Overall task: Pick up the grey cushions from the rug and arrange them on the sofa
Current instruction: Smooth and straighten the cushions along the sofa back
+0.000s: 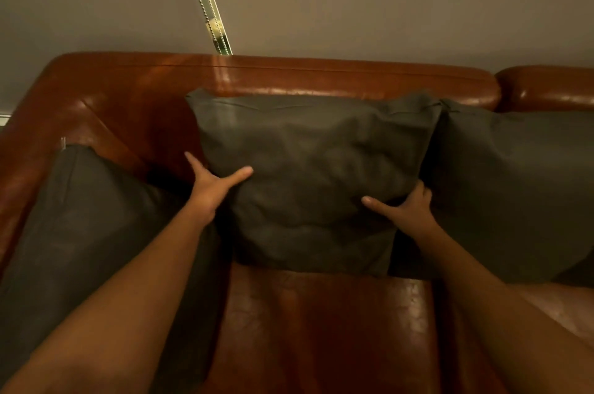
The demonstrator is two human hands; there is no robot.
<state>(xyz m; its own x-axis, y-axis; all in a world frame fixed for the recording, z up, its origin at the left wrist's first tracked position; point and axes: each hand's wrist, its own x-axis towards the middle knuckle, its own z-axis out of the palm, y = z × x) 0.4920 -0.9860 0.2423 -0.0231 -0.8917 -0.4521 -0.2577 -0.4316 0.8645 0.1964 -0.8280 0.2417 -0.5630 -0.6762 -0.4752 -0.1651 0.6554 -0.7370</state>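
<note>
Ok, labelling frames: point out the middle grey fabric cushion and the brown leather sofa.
middle grey fabric cushion point(315, 168): head view, front face.
brown leather sofa point(321, 78): head view, backrest top.

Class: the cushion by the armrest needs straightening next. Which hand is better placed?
Left, likely: the left hand holds the middle cushion beside the armrest cushion; the right hand holds its far side.
</note>
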